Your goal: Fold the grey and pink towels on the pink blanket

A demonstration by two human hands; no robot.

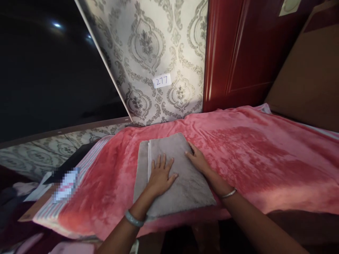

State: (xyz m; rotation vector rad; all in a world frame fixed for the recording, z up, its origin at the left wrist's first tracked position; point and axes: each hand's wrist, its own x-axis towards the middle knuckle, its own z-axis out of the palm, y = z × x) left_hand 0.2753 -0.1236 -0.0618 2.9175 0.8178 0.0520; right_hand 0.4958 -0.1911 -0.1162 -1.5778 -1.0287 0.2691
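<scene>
Fingers (161,163) spread open and gripping nothing, your left hand (160,178) and right hand (198,160) lie flat on a folded grey towel (182,192), near the front edge of a pink fleece blanket (259,158), with open blanket to the right.

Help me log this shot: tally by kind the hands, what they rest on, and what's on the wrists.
Folded grey plush cloth: 1
Hands, left hand and right hand: 2
Bangles, pale green bangle and silver bangle: 2
Total: 5
</scene>
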